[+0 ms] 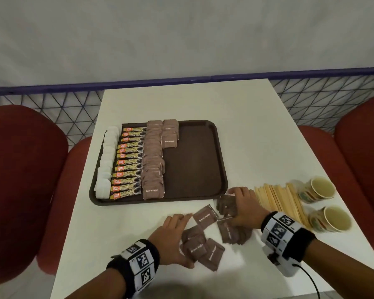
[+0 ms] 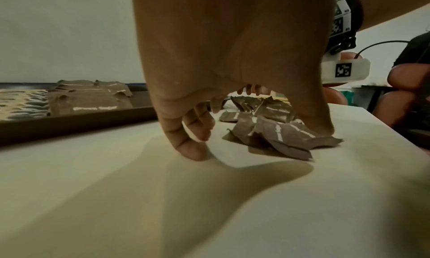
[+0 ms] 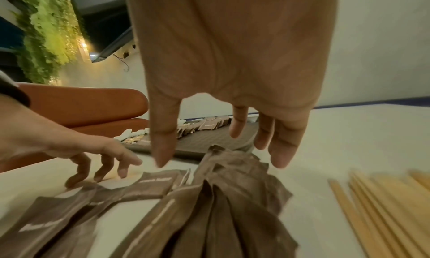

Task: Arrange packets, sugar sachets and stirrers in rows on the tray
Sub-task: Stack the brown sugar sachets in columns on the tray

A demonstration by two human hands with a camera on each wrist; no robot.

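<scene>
A brown tray (image 1: 192,169) holds rows of white sachets (image 1: 105,160), granules packets (image 1: 127,162) and brown sugar sachets (image 1: 152,160), with a short second sugar row (image 1: 170,133) at the back. Loose brown sugar sachets (image 1: 204,217) lie scattered on the white table in front of the tray. My left hand (image 1: 181,231) is spread over the left cluster (image 2: 274,133), its thumb pressing on a sachet and its fingertips (image 2: 193,151) on the table. My right hand (image 1: 235,208) hovers over the right pile (image 3: 221,206) with straight fingers (image 3: 279,157), holding nothing. Wooden stirrers (image 1: 279,201) lie to the right.
Two paper cups (image 1: 321,188) (image 1: 335,219) lie on their sides right of the stirrers near the table edge. Red chairs (image 1: 20,169) (image 1: 365,147) flank the table. A blue mesh rail (image 1: 52,111) runs behind it. The tray's right half is bare.
</scene>
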